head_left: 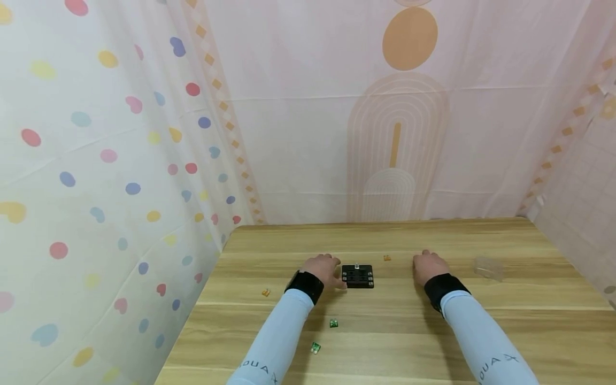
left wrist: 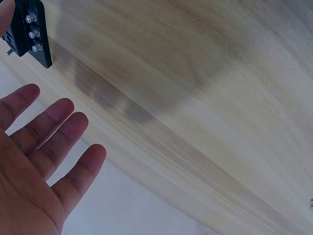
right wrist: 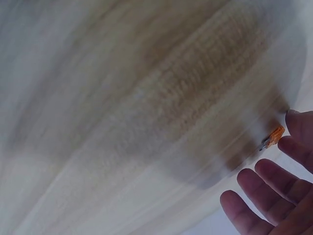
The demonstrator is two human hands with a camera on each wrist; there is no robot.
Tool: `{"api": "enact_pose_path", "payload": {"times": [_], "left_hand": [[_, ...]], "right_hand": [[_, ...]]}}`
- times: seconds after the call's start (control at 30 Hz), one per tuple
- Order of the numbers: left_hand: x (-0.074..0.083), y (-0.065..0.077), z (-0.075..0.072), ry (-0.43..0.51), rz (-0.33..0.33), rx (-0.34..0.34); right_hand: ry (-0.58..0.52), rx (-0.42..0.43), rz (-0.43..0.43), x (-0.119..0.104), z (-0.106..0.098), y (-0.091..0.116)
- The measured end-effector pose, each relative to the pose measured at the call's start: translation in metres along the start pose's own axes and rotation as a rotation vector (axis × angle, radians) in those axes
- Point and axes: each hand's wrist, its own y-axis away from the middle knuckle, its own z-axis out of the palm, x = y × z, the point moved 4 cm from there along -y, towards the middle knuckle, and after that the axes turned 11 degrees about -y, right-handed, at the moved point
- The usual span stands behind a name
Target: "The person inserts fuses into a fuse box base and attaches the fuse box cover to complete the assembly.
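Observation:
My left hand [head_left: 323, 270] is beside a black fuse block [head_left: 357, 276] on the table, its thumb and fingers spread along the block's left side. In the left wrist view the fingers are apart with nothing in them, and a row of the block's screws [left wrist: 33, 34] shows past the thumb. My right hand [head_left: 430, 267] hovers to the right of the block. Between its thumb and index fingertips it pinches a small orange blade fuse [right wrist: 277, 136], prongs pointing outward; the other fingers fan out loosely. The head view hides this fuse behind the hand.
Loose on the wooden table [head_left: 375, 342] are an orange fuse [head_left: 387, 258] behind the block, another orange fuse [head_left: 266, 292] left of the left hand, and two green fuses [head_left: 334, 323] nearer the front. A clear plastic cover [head_left: 488, 268] lies at right. Curtains [head_left: 308, 160] enclose the table.

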Motion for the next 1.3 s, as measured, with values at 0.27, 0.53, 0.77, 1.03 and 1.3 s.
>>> {"api": "enact_pose_path", "payload": {"times": [0.27,0.53,0.77,1.03,1.3], "left_hand": [[0.0021,0.0019,-0.0008,0.002,0.009,0.002],[0.0032,0.0013,0.001,-0.001,0.009,0.021],[0.0043,0.0029,0.0001,0.0,0.005,0.021],[0.0052,0.0032,-0.0016,0.006,0.002,0.009],[0.0059,0.0026,-0.001,-0.003,0.004,0.015]], "right_hand": [[0.013,-0.02,0.009,-0.0027,-0.0012,0.0022],[0.0,0.02,0.009,-0.0013,0.0012,0.0022],[-0.001,0.067,-0.008,-0.0049,-0.0001,0.0052],[0.063,0.072,0.022,-0.0051,0.0006,0.0035],[0.056,0.048,0.052,0.0011,0.0035,0.001]]}}
